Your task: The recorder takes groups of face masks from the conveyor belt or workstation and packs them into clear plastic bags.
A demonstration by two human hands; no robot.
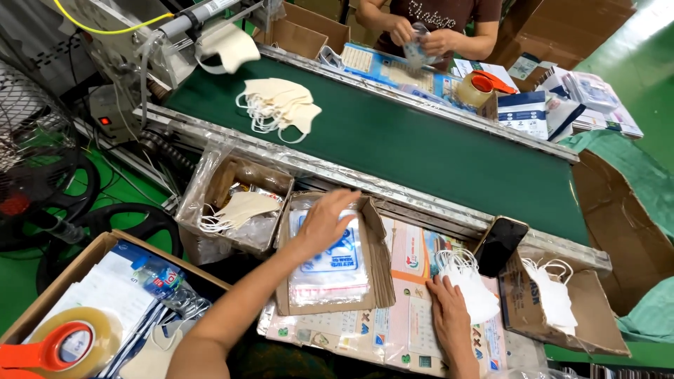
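Note:
My left hand (323, 223) reaches forward and rests on a stack of clear printed plastic bags (330, 270) lying in a shallow cardboard box (375, 242); whether its fingers grip a bag cannot be told. My right hand (449, 309) lies flat on a pile of white face masks (467, 277) on the printed sheet in front of me. A heap of cream masks (281, 105) sits on the green conveyor belt (421, 147).
A plastic-lined box (210, 182) at left holds cream masks. A dark phone (500, 244) leans by a cardboard box with white masks (554, 295). A tape dispenser (63, 344) lies at bottom left. Across the belt another person's hands (418, 35) hold a packet.

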